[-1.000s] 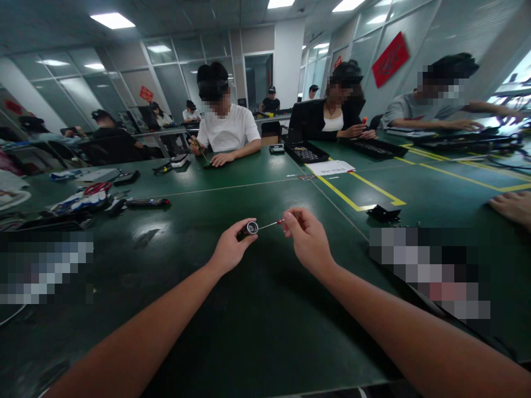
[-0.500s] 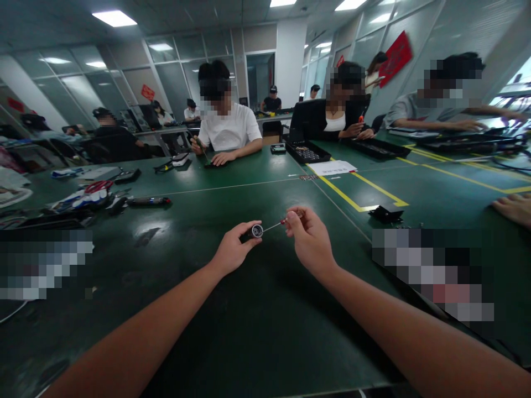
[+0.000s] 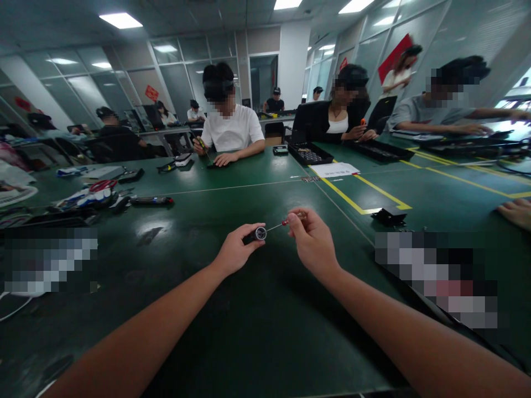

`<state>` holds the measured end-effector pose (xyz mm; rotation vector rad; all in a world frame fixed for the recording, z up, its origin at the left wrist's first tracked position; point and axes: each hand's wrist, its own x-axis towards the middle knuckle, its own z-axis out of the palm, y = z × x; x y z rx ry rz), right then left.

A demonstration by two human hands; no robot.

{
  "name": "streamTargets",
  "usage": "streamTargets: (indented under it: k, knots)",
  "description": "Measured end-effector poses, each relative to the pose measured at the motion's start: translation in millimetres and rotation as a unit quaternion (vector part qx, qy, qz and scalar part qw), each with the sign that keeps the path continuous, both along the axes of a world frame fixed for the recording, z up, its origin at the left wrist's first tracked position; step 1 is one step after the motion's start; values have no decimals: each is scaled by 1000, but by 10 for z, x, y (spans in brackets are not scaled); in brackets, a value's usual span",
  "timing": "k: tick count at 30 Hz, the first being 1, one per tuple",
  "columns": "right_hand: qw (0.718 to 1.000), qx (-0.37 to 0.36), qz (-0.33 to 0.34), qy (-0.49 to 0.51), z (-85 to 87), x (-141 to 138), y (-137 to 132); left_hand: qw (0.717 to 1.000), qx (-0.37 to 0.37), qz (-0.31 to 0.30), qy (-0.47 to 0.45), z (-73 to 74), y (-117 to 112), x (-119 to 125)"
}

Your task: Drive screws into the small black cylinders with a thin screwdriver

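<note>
My left hand [image 3: 235,251] grips a small black cylindrical part [image 3: 256,234] with a silvery round face, held above the green table [image 3: 249,320]. My right hand [image 3: 312,240] pinches a thin screwdriver [image 3: 279,225] with a red handle end; its metal tip points into the face of the part. Both hands hover near the table's middle, a hand's width apart.
Tools, red scissors and a dark pen-like tool [image 3: 151,200] lie at the left. A small black piece [image 3: 390,215] sits by the yellow floor-tape lines at right. Another person's hand [image 3: 516,212] rests at the right edge. Several people work across the table with black trays [image 3: 310,153].
Both hands and the part have drifted slightly right and down in view; the screwdriver stays aimed at the part. A standing person has come into view at the back right.
</note>
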<state>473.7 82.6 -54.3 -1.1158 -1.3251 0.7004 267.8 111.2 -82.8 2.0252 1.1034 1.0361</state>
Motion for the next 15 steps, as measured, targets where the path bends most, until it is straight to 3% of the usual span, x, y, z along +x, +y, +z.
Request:
streamTargets:
  k: [15]
  knots:
    - [999,-7,-4,32,1,-14,7,1000,8,-10,-13,26,-15,26]
